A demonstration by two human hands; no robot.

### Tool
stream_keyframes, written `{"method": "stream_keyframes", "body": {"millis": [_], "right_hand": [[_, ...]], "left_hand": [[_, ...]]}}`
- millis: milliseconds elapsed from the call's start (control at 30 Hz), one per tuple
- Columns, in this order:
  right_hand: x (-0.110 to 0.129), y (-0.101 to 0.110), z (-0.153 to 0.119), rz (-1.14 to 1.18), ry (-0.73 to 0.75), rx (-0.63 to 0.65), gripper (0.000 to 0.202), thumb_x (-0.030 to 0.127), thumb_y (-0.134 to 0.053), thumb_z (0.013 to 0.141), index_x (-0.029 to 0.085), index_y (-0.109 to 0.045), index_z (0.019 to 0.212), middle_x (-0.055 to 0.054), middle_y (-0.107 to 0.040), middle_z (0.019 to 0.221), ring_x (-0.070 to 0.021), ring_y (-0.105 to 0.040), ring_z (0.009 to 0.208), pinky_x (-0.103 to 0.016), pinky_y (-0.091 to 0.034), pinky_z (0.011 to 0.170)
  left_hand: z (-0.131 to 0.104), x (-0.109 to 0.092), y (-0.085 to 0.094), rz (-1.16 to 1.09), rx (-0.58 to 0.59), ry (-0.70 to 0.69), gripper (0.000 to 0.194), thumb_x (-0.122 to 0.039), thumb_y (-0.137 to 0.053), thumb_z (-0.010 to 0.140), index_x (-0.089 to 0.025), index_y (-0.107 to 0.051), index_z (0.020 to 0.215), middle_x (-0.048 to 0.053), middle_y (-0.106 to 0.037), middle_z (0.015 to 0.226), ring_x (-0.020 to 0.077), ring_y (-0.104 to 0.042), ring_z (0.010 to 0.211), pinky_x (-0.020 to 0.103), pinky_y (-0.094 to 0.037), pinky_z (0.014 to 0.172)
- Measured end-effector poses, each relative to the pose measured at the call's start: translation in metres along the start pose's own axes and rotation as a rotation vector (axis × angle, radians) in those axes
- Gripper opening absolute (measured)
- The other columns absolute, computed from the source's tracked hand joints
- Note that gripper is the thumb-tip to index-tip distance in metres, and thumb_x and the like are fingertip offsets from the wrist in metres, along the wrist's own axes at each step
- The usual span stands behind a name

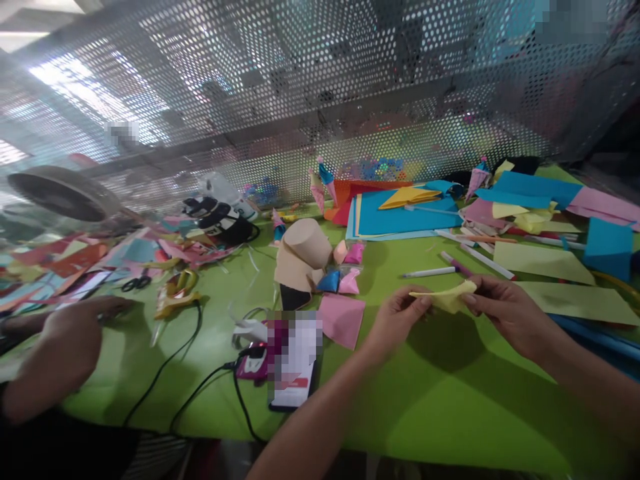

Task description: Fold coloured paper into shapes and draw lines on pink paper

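Observation:
A small piece of folded yellow paper (pixel 450 299) is held above the green table by both hands. My left hand (pixel 400 313) pinches its left end between thumb and fingers. At its right end, my right hand (pixel 500 308) grips it with thumb and fingertips. A white pen (pixel 430 272) and a purple pen (pixel 456 264) lie just behind the hands. To the left of my left hand is a square pink paper (pixel 342 320) on the table.
A phone (pixel 296 367) and black cables lie left of my forearm. A glue gun (pixel 175 293) and a co-worker's arm (pixel 65 340) are at the left. Behind are a tan roll (pixel 306 244) and blue sheets (pixel 380 215); yellow-green strips (pixel 545 261) lie right.

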State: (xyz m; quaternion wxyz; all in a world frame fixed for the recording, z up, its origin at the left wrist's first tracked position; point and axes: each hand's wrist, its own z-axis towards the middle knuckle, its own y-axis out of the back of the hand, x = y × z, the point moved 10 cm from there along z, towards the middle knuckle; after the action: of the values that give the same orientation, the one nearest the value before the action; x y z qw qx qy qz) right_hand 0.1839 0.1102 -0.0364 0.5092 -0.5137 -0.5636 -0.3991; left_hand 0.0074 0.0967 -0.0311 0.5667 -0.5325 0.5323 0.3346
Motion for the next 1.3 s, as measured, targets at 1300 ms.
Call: {"method": "stream_keyframes", "body": {"millis": [1300], "right_hand": [[0.045, -0.028, -0.017, -0.636, 0.421, 0.103, 0.021, 0.048, -0.072, 0.088, 0.027, -0.070, 0.088, -0.007, -0.072, 0.090, -0.0320, -0.067, 0.094, -0.048, -0.050, 0.086]], "left_hand": [[0.001, 0.005, -0.003, 0.020, 0.045, -0.005, 0.040, -0.047, -0.078, 0.083, -0.017, -0.069, 0.107, 0.005, -0.068, 0.098, 0.0159, -0.061, 0.091, 0.027, -0.045, 0.083]]}}
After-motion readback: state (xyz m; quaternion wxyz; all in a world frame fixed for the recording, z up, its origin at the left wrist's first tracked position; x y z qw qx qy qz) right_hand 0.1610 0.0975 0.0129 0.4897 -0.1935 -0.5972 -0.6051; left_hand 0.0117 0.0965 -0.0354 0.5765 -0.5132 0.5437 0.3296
